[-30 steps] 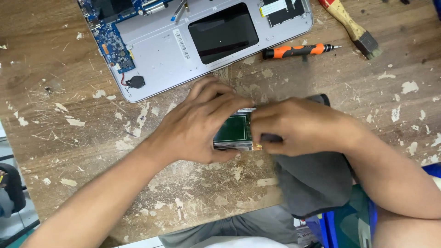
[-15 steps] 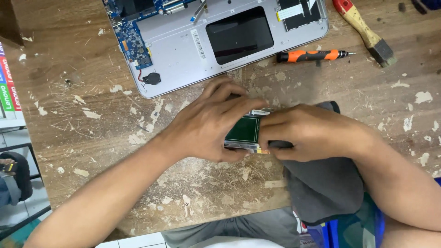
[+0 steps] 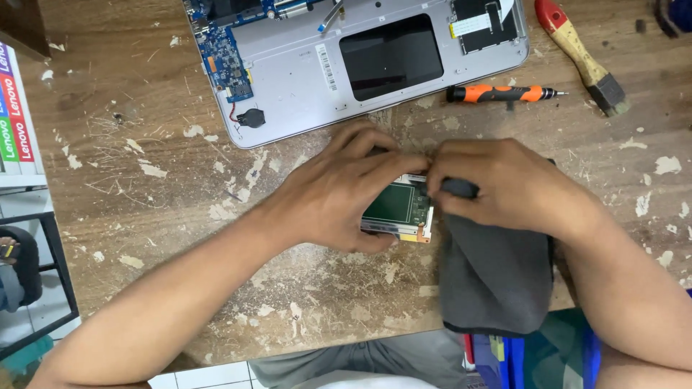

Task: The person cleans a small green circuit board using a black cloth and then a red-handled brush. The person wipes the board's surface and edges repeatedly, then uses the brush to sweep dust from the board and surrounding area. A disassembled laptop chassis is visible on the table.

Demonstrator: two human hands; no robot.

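A small green circuit board (image 3: 398, 209) lies flat on the worn wooden table (image 3: 144, 194) at the middle of the view. My left hand (image 3: 339, 191) covers its left side and grips it, fingers curled over its top edge. My right hand (image 3: 508, 184) meets it from the right and pinches a dark slim tool (image 3: 459, 189) at the board's right edge. A grey cloth (image 3: 497, 277) lies under my right hand and wrist, hanging over the table's near edge.
An opened silver laptop base (image 3: 317, 72) with a blue circuit board and a black touchpad sits at the back. To its right lie an orange-and-black screwdriver (image 3: 497, 94) and a brush (image 3: 582, 59) with a red and wooden handle. A black stand is at the left edge.
Both hands stay on the green board with hardly any motion. The view has shifted slightly, so the laptop and tools appear a little further right.
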